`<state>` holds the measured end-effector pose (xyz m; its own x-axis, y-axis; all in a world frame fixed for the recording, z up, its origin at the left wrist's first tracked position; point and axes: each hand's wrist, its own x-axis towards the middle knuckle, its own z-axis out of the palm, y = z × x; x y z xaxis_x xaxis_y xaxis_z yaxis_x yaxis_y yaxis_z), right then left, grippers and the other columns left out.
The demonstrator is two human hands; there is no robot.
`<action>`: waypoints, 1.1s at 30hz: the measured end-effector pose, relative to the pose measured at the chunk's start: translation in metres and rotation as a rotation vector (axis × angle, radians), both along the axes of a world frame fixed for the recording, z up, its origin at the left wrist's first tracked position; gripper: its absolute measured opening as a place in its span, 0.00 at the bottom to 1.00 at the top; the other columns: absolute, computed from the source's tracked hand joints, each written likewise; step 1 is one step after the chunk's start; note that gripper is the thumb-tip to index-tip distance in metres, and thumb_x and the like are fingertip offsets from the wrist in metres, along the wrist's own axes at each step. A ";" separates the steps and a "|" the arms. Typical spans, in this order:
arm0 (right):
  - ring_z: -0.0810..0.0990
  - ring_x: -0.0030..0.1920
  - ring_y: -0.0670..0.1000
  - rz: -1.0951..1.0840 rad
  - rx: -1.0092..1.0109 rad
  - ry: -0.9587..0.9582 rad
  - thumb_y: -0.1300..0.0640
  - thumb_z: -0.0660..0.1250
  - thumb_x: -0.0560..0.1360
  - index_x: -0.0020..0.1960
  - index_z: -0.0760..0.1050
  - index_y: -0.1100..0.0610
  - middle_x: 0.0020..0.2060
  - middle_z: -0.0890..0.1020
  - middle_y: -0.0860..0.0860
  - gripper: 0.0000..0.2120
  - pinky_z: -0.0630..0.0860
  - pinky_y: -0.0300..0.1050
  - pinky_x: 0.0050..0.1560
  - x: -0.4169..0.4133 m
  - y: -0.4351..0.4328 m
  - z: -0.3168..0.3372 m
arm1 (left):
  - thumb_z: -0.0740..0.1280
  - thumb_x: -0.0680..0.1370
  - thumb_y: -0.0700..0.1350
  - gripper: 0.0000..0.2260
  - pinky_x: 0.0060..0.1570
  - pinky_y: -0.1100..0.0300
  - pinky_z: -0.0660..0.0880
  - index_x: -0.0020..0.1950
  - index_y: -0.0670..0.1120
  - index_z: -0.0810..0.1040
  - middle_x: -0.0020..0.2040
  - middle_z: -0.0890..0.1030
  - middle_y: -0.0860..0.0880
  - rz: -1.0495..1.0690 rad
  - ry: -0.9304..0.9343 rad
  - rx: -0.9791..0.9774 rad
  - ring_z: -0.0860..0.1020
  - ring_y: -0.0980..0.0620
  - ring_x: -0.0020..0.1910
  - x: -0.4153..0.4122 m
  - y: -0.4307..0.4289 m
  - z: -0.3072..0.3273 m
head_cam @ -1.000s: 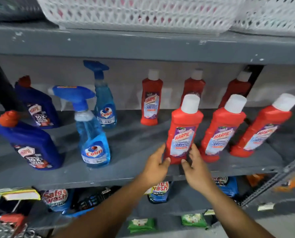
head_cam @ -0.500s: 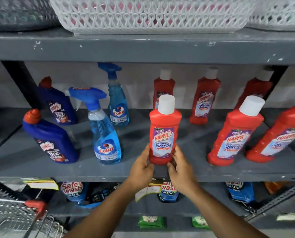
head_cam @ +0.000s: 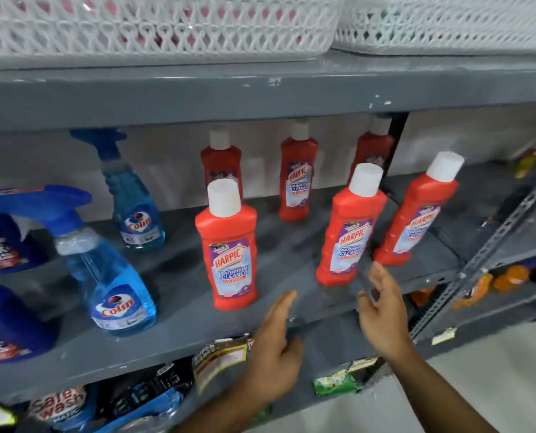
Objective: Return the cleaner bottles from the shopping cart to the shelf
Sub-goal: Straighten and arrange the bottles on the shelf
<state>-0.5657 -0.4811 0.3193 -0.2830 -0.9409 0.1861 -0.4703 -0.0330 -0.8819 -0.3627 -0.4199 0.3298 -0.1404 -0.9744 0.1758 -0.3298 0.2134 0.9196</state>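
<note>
Released since earlier frame: red Harpic bottle (head_cam: 231, 254), upright, centre frame, grey shelf (head_cam: 179, 323). Left hand (head_cam: 276, 348), right hand (head_cam: 383, 317): withdrawn, fingers spread, empty.

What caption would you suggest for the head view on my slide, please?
Both hands, left and right, open and empty below a front-row red Harpic bottle standing on the grey shelf.

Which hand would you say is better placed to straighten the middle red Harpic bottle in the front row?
The right hand, probably: it hangs open just below the middle Harpic bottle. The left hand sits lower, nearer the leftmost.
</note>
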 end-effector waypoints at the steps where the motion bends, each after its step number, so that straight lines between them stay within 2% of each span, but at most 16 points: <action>1: 0.69 0.70 0.54 0.065 0.043 -0.007 0.69 0.62 0.74 0.75 0.57 0.58 0.71 0.68 0.57 0.31 0.66 0.52 0.69 -0.005 -0.007 0.003 | 0.59 0.74 0.33 0.29 0.75 0.63 0.54 0.73 0.49 0.57 0.76 0.59 0.53 -0.013 0.036 0.068 0.57 0.58 0.75 -0.015 -0.014 0.003; 3: 0.67 0.71 0.53 0.191 0.061 -0.003 0.71 0.61 0.73 0.76 0.53 0.56 0.72 0.67 0.54 0.35 0.65 0.56 0.71 -0.011 -0.022 0.006 | 0.59 0.74 0.30 0.33 0.76 0.53 0.55 0.76 0.45 0.50 0.78 0.53 0.48 -0.003 0.082 0.187 0.55 0.51 0.77 -0.044 -0.046 0.009; 5: 0.70 0.69 0.49 0.312 0.056 -0.018 0.74 0.60 0.71 0.76 0.52 0.53 0.69 0.70 0.50 0.38 0.65 0.57 0.71 -0.013 -0.034 0.006 | 0.58 0.73 0.30 0.36 0.71 0.48 0.64 0.76 0.47 0.48 0.77 0.58 0.46 0.017 0.104 0.249 0.63 0.45 0.73 -0.066 -0.068 0.016; 7: 0.72 0.65 0.40 0.376 0.059 -0.029 0.74 0.60 0.70 0.74 0.53 0.45 0.65 0.73 0.43 0.40 0.67 0.53 0.70 -0.011 -0.042 0.004 | 0.57 0.68 0.30 0.37 0.66 0.55 0.69 0.74 0.53 0.54 0.72 0.68 0.49 0.027 0.157 0.201 0.71 0.50 0.67 -0.076 -0.076 0.016; 9: 0.72 0.64 0.37 0.441 0.064 -0.033 0.72 0.61 0.69 0.71 0.54 0.37 0.64 0.73 0.40 0.42 0.69 0.51 0.69 -0.010 -0.046 0.000 | 0.56 0.64 0.33 0.38 0.71 0.56 0.66 0.73 0.52 0.59 0.71 0.70 0.51 0.106 0.193 0.156 0.70 0.56 0.68 -0.080 -0.077 0.007; 13: 0.70 0.69 0.49 0.524 0.074 -0.060 0.71 0.60 0.70 0.75 0.53 0.48 0.70 0.71 0.50 0.39 0.67 0.57 0.70 -0.004 -0.050 -0.003 | 0.56 0.62 0.31 0.39 0.67 0.36 0.67 0.73 0.51 0.61 0.70 0.73 0.45 0.202 0.260 0.155 0.71 0.45 0.68 -0.073 -0.079 -0.006; 16: 0.69 0.70 0.51 0.531 0.080 -0.055 0.71 0.61 0.71 0.75 0.54 0.52 0.71 0.70 0.53 0.37 0.67 0.57 0.70 -0.004 -0.048 -0.003 | 0.55 0.60 0.30 0.40 0.64 0.34 0.69 0.71 0.52 0.64 0.67 0.75 0.42 0.213 0.329 0.170 0.74 0.40 0.65 -0.075 -0.079 -0.004; 19: 0.69 0.70 0.52 0.535 0.087 -0.045 0.70 0.61 0.72 0.75 0.55 0.53 0.71 0.70 0.54 0.35 0.67 0.56 0.70 -0.003 -0.047 0.000 | 0.56 0.60 0.31 0.39 0.54 0.32 0.74 0.70 0.53 0.64 0.63 0.78 0.42 0.197 0.299 0.159 0.78 0.36 0.58 -0.075 -0.080 0.000; 20: 0.69 0.71 0.52 0.539 0.099 -0.047 0.69 0.62 0.72 0.75 0.55 0.54 0.72 0.69 0.54 0.35 0.66 0.55 0.71 -0.003 -0.046 0.002 | 0.56 0.61 0.31 0.38 0.54 0.33 0.75 0.70 0.52 0.64 0.63 0.78 0.42 0.201 0.284 0.163 0.78 0.37 0.57 -0.075 -0.081 0.003; 22: 0.67 0.71 0.52 0.487 0.071 -0.059 0.69 0.62 0.73 0.75 0.55 0.56 0.72 0.67 0.54 0.34 0.65 0.53 0.72 -0.009 -0.037 0.005 | 0.58 0.65 0.30 0.34 0.64 0.44 0.72 0.69 0.53 0.64 0.67 0.75 0.47 0.288 0.206 0.120 0.75 0.47 0.63 -0.078 -0.073 0.004; 24: 0.70 0.68 0.55 0.282 -0.105 -0.096 0.70 0.63 0.71 0.72 0.61 0.59 0.68 0.70 0.57 0.31 0.67 0.52 0.69 -0.030 -0.030 0.005 | 0.60 0.67 0.34 0.31 0.67 0.60 0.65 0.65 0.58 0.63 0.65 0.72 0.57 0.435 0.005 -0.064 0.69 0.60 0.64 -0.090 -0.050 0.000; 26: 0.71 0.65 0.61 0.016 -0.226 -0.106 0.69 0.62 0.68 0.70 0.63 0.62 0.65 0.70 0.62 0.31 0.67 0.57 0.67 -0.068 -0.034 0.003 | 0.59 0.67 0.37 0.30 0.68 0.69 0.60 0.66 0.60 0.62 0.66 0.70 0.59 0.379 -0.067 -0.180 0.67 0.62 0.67 -0.115 -0.034 -0.005; 28: 0.65 0.71 0.61 -0.085 -0.113 -0.072 0.70 0.63 0.68 0.73 0.58 0.60 0.71 0.64 0.62 0.34 0.62 0.55 0.70 -0.111 -0.051 0.004 | 0.58 0.70 0.38 0.32 0.71 0.70 0.54 0.70 0.61 0.56 0.72 0.61 0.59 0.159 -0.028 -0.099 0.62 0.57 0.73 -0.145 -0.045 -0.004; 30: 0.63 0.73 0.56 0.052 0.077 -0.081 0.73 0.61 0.70 0.75 0.55 0.57 0.74 0.63 0.58 0.37 0.61 0.50 0.71 -0.139 -0.070 0.006 | 0.58 0.72 0.36 0.34 0.74 0.51 0.60 0.75 0.54 0.50 0.77 0.56 0.53 0.057 0.069 0.155 0.62 0.39 0.73 -0.179 -0.076 0.005; 31: 0.66 0.72 0.53 0.182 0.119 -0.099 0.76 0.59 0.69 0.75 0.56 0.55 0.72 0.67 0.55 0.37 0.62 0.50 0.70 -0.145 -0.076 0.007 | 0.58 0.72 0.34 0.36 0.70 0.43 0.65 0.76 0.51 0.47 0.77 0.59 0.47 0.044 0.137 0.289 0.66 0.35 0.70 -0.193 -0.092 0.012; 33: 0.72 0.67 0.42 0.353 0.145 -0.087 0.78 0.57 0.67 0.72 0.60 0.50 0.66 0.74 0.45 0.40 0.66 0.49 0.69 -0.150 -0.086 0.004 | 0.57 0.69 0.31 0.37 0.62 0.45 0.73 0.76 0.48 0.50 0.69 0.71 0.43 0.041 0.206 0.346 0.74 0.40 0.64 -0.215 -0.116 0.018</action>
<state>-0.7158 -0.5674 0.3231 0.0535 -0.9980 0.0337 -0.3756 -0.0514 -0.9253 -0.5775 -0.5361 0.3480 -0.0959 -0.9850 -0.1432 -0.1329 -0.1299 0.9826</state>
